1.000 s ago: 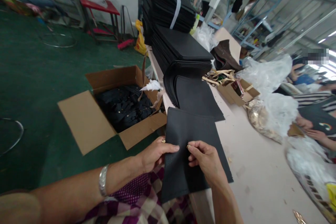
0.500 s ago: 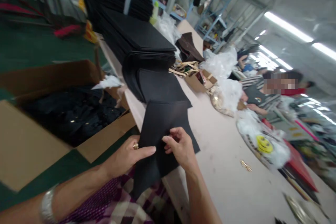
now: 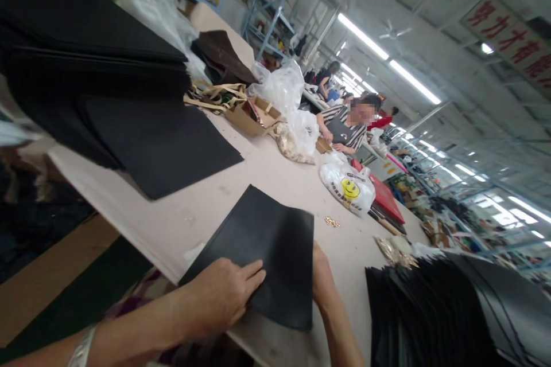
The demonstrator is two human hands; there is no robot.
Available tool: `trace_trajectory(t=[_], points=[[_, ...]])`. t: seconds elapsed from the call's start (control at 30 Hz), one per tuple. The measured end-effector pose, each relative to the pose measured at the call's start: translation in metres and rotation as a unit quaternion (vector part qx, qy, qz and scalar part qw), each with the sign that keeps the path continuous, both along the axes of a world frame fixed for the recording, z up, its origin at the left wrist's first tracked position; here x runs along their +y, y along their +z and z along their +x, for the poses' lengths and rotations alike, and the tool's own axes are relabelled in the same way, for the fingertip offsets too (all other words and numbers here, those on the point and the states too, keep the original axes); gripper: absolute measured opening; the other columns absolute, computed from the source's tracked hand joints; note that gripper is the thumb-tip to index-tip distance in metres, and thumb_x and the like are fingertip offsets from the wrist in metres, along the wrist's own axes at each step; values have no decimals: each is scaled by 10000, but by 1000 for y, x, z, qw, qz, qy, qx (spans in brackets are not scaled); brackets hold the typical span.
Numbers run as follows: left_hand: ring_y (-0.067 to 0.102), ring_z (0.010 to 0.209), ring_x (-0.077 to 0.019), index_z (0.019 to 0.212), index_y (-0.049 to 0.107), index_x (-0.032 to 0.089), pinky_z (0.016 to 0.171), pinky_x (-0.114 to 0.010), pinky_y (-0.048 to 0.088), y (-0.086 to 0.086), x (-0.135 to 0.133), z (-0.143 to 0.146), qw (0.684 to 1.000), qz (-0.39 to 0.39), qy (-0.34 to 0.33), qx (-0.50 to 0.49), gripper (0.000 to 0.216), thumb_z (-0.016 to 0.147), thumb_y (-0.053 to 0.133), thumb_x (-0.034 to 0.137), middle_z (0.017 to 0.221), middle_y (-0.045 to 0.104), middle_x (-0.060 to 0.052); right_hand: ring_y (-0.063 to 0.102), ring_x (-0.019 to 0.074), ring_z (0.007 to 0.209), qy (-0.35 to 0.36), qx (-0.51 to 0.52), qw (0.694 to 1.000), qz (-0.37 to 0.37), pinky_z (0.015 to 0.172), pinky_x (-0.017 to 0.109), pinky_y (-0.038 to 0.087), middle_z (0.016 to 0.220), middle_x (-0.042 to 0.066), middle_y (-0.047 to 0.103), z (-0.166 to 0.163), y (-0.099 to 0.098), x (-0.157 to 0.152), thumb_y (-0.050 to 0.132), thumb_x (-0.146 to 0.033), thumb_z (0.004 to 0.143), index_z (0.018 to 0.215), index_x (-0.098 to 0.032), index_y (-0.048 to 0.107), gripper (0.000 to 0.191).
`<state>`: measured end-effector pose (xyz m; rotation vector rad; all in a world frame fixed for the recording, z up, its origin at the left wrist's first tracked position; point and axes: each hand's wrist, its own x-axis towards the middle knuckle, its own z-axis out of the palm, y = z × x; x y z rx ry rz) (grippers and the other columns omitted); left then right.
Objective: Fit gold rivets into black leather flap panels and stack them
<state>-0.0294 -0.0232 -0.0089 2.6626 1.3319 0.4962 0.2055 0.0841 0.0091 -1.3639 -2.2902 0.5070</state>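
A black sheet (image 3: 275, 235) of smooth, leather-like material is tilted over the table's near edge. My left hand (image 3: 228, 292) lies on its front face near the lower left, fingers stretched out toward the right. At the sheet's right edge is my right hand (image 3: 322, 275), gripping it from behind; the sheet hides its fingers. Beyond the sheet, at left, a bent stack of similar black sheets (image 3: 163, 143) spreads over the table. Another pile of black pieces (image 3: 417, 309) stands at the lower right.
The pale table (image 3: 275, 160) carries small gold-coloured pieces (image 3: 332, 222), a cardboard box (image 3: 249, 117), a smiley plastic bag (image 3: 346, 186) and a red item (image 3: 385, 195). A person (image 3: 344, 126) in striped sleeves works across it. Cardboard (image 3: 55, 281) lies below, left.
My view has swung right, bringing the lower-right pile into sight. The sheet now stands apart from the left stack. My right hand has gone from its front face to behind its right edge.
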Motion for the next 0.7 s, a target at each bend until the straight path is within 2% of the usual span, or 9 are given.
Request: trace_trajectory(t=[0.1, 0.2, 0.37, 0.53, 0.63, 0.7], points=[[733, 846, -300, 1228, 628, 162, 675, -389, 581, -19, 1, 2, 1000, -2, -1, -15, 479, 794, 720, 341, 1380, 571, -147, 655, 203, 964, -113, -101, 988, 33, 872, 308, 505, 1064, 108, 694, 42, -11, 25, 491, -182, 898, 1114, -129, 682, 294], [739, 838, -300, 1103, 688, 192, 669, -388, 578, -25, 2, -2, 998, -4, -16, -66, 410, 812, 705, 480, 1310, 634, -118, 655, 239, 998, -185, -140, 972, 47, 934, 342, 467, 1128, 161, 685, 73, -13, 59, 447, -201, 909, 1212, -64, 640, 385], [732, 925, -271, 1061, 694, 192, 707, -320, 559, -22, 5, -5, 991, 12, -3, -135, 302, 855, 664, 411, 1203, 700, -110, 649, 238, 1047, -211, -225, 950, 45, 928, 301, 437, 1122, 146, 701, 81, -14, 106, 456, -187, 912, 1201, -105, 665, 366], [731, 922, -262, 991, 695, 187, 690, -304, 550, -21, 5, -5, 985, 19, -7, -170, 331, 830, 680, 476, 1133, 733, -87, 660, 234, 1017, -213, -297, 930, 35, 877, 293, 438, 1070, 161, 712, 71, -19, 130, 433, -199, 946, 1130, -117, 697, 333], [727, 874, -203, 996, 689, 208, 703, -266, 538, -26, 5, -4, 982, 32, -10, -188, 171, 893, 593, 305, 1089, 745, -63, 676, 248, 976, -217, -328, 919, 30, 857, 310, 446, 1010, 189, 719, 68, -19, 139, 430, -214, 956, 1047, -99, 718, 324], [718, 840, -175, 1005, 683, 215, 711, -247, 533, -30, 4, -3, 980, 47, -9, -195, 190, 899, 528, 192, 1064, 747, -55, 679, 264, 977, -218, -341, 914, 27, 849, 322, 451, 982, 205, 720, 65, -17, 144, 436, -210, 951, 1005, -90, 725, 318]])
